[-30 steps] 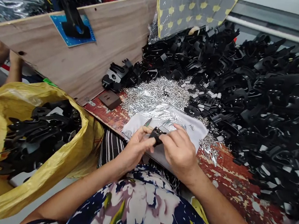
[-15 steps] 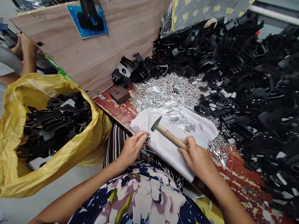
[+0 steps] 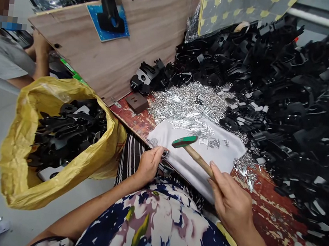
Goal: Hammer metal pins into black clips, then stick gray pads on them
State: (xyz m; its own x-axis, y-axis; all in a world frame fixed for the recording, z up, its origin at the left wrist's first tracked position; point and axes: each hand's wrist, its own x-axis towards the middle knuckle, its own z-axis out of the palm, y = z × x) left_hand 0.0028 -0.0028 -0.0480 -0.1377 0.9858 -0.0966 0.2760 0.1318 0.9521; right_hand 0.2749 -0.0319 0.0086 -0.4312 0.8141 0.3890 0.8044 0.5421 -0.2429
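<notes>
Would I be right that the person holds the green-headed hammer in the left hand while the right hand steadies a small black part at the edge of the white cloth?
Not quite: the hands are swapped. In the head view, the right hand holds the hammer by its wooden handle, while the left hand steadies the small black part at the edge of the white cloth.

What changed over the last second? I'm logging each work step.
The right hand left the black part and took up the hammer, now raised over the white cloth. The left hand still pins the part at the cloth's edge.
</notes>
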